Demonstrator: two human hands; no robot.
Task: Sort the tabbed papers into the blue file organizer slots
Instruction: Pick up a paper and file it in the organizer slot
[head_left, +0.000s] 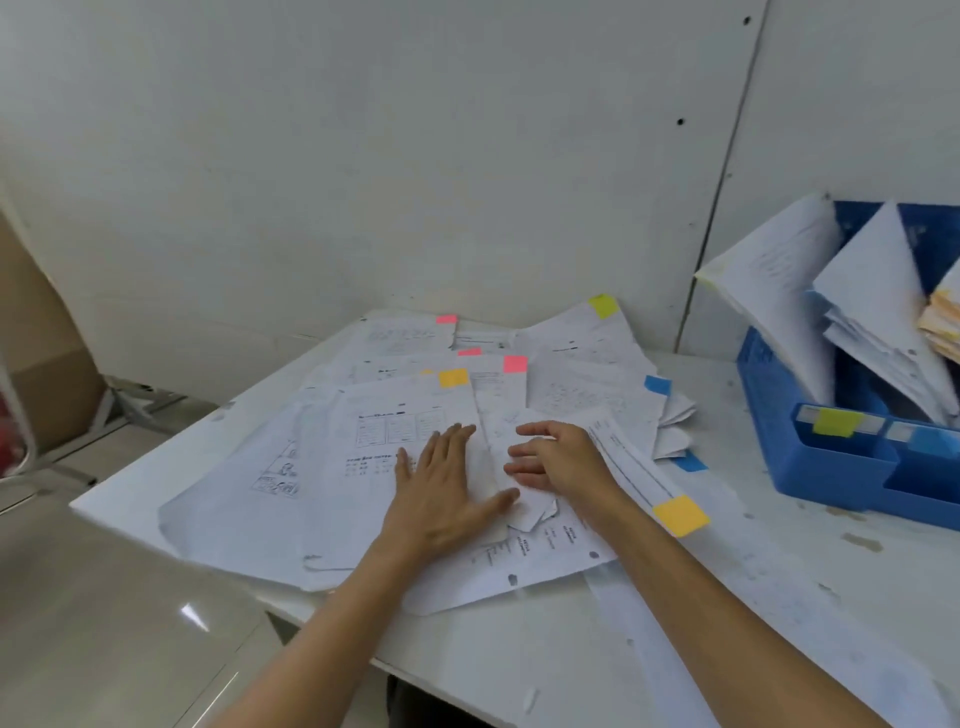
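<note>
White sheets, the tabbed papers (291, 499), lie fanned and overlapping across the near-left part of a white table (779, 571), well apart from the slots they belong in. Coloured tabs stick out from their edges: an orange-yellow tab (453, 378) and a pink tab (515, 364) just beyond the hands, a lime tab (602, 305) at the far corner by the wall, a blue tab (657, 385) to the right, and a yellow tab (680, 514) on a long sheet beside the right forearm. The person's left hand (441, 488) lies flat on the pile, palm down, fingers straight and slightly spread, thumb stretched out to the right, pressing on a printed sheet. The right hand (561, 460) rests just beside it on a narrow sheet, its fingers lightly bent and pointing left toward the other hand; they lie on the paper rather than pinching it. The blue file organizer (831, 467) stands at the right edge of the table, with filed papers (779, 291) leaning out of its slots. A yellow label (834, 422) and a blue label (930, 441) mark its front compartments.
</note>
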